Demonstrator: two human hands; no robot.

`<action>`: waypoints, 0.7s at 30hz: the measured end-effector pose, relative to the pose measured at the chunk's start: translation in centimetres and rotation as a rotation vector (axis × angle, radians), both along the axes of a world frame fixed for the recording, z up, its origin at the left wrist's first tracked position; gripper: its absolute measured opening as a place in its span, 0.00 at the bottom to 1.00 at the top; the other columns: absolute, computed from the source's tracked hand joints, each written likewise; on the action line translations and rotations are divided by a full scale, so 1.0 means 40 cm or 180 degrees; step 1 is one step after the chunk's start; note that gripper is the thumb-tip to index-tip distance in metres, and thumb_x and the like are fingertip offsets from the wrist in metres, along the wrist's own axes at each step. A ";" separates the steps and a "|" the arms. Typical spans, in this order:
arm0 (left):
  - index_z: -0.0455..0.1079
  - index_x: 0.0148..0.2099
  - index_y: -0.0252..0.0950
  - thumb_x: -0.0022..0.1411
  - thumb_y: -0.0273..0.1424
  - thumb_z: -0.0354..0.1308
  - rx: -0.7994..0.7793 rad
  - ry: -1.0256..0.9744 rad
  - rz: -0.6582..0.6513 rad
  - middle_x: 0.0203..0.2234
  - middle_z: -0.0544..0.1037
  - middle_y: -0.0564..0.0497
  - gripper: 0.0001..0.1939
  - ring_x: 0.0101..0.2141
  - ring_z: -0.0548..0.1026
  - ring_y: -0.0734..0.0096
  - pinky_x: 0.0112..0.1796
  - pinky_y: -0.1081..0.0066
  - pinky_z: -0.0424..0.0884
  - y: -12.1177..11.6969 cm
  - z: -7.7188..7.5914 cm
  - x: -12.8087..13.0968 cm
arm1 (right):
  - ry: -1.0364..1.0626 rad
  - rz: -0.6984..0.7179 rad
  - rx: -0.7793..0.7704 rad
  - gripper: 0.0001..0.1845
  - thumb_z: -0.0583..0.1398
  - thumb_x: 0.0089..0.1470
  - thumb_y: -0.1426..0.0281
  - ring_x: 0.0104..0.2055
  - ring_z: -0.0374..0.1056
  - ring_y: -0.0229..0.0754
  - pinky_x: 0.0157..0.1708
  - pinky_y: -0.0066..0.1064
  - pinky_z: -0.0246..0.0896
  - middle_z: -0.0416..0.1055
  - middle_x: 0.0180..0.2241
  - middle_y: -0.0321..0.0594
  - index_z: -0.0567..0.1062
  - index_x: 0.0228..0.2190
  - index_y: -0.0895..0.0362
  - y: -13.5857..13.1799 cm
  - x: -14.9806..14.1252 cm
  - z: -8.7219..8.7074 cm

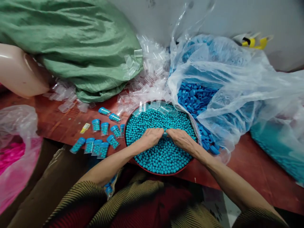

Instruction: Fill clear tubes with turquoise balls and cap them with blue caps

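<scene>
A round red-rimmed basin (126, 122) is full of small teal beads (163, 161). Above the beads, my left hand (152, 138) and my right hand (180, 139) come together, fingers closed. Between their fingertips shows a sliver of a small bead container (164, 134), mostly hidden by the fingers. Several clear empty tubes (155, 105) lie on the beads at the basin's far side. To the left, on the red table, are several filled containers with blue caps (97, 147), some upright and some tipped over.
Clear plastic bags of blue caps (197, 95) stand right of the basin, loose caps spilling beside it. Clear tubes (152, 76) are heaped behind it, next to a green sack (95, 47). A pale jug (19, 69) is at left; a bag of teal beads (273, 152) is at right.
</scene>
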State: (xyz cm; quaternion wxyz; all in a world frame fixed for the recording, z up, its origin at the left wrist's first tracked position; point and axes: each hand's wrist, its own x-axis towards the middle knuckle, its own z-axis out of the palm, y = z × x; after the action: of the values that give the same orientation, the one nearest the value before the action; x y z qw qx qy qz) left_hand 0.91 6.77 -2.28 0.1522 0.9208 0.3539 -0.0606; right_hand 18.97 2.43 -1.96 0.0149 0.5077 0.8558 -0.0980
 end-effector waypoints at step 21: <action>0.67 0.39 0.39 0.61 0.33 0.50 -0.0820 0.0113 -0.0164 0.31 0.77 0.50 0.06 0.35 0.75 0.64 0.33 0.72 0.64 -0.009 0.113 -0.075 | 0.0326 0.0465 0.0141 0.11 0.48 0.61 0.75 0.25 0.61 0.37 0.28 0.30 0.45 0.69 0.24 0.36 0.68 0.30 0.57 -0.029 -0.047 0.050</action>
State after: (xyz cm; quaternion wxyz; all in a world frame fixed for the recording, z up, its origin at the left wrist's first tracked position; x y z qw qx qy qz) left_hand -2.07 6.41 2.22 0.2613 0.9012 0.3220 -0.1258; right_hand 17.10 1.27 0.06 -0.0330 0.4384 0.8922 -0.1035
